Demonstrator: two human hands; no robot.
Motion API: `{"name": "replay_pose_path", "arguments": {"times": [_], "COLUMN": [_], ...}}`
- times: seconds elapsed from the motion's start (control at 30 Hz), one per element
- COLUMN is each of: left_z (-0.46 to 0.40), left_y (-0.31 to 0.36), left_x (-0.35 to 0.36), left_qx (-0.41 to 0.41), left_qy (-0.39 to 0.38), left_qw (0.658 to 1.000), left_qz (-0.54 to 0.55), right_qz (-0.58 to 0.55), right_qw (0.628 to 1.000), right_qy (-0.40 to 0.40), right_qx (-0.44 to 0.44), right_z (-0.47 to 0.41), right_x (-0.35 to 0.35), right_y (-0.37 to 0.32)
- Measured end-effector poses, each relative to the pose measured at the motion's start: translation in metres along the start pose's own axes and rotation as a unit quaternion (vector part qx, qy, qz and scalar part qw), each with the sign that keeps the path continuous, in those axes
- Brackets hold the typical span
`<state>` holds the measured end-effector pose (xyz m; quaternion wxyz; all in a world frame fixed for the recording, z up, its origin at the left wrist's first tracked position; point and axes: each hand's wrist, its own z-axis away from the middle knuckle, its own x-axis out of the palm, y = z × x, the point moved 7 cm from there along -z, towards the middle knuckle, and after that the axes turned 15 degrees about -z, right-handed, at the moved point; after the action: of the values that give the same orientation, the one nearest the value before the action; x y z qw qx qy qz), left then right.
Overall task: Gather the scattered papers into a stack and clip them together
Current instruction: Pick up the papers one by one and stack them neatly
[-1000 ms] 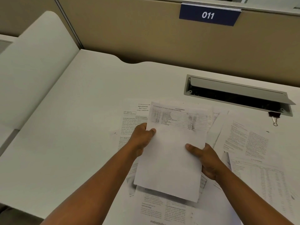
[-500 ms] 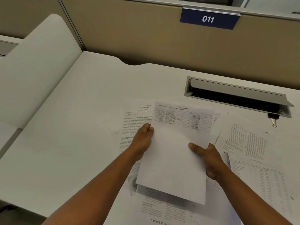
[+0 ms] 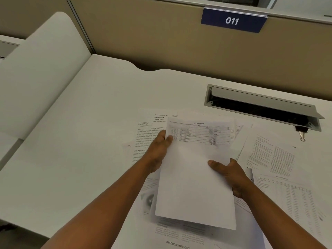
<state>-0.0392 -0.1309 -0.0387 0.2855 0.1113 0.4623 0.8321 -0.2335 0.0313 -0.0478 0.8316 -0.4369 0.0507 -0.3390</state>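
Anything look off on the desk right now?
Yes: loose papers lie fanned at odd angles around the held sheet, and the binder clip sits apart by the open cable tray.

I had both bare forearms stretched forward, converging. My left hand [image 3: 159,150] pinched with its thumb on top, fingers curled beneath; my right hand [image 3: 231,175] gripped likewise, thumb pointing inward, wrist bent slightly.

We see thin matt white paper sheets [image 3: 195,177] on a smooth matt white desk [image 3: 89,123]. At two o'clock, a binder clip [image 3: 301,131] shows shiny metal handles beside a grey metal cable tray [image 3: 260,105].
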Motion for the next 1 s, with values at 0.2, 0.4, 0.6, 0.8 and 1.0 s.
{"name": "replay_pose_path", "arguments": {"times": [0.2,0.4,0.6,0.8,1.0], "left_z": [-0.012,-0.012,-0.017,-0.031,-0.041], "left_y": [0.02,0.015,0.011,-0.008,-0.013], "left_x": [-0.001,0.011,0.007,-0.084,-0.116], "left_qx": [0.039,-0.001,-0.037,-0.096,-0.156], "left_qy": [-0.084,-0.077,-0.047,0.291,0.261], "left_qw": [0.942,0.92,0.916,0.906,0.846], "left_qz": [0.323,0.383,0.396,-0.291,-0.437], "right_qz": [-0.034,-0.074,-0.032,-0.014,-0.039], "right_qw": [0.994,0.986,0.992,0.998,0.999], "right_qy": [-0.072,-0.086,-0.076,-0.029,-0.001], "right_qx": [0.074,0.123,0.09,0.044,0.035], "right_z": [0.006,0.008,0.006,-0.01,-0.018], "right_x": [0.008,0.01,0.009,-0.01,-0.018], "right_y": [0.01,0.023,0.015,0.007,0.012]}}
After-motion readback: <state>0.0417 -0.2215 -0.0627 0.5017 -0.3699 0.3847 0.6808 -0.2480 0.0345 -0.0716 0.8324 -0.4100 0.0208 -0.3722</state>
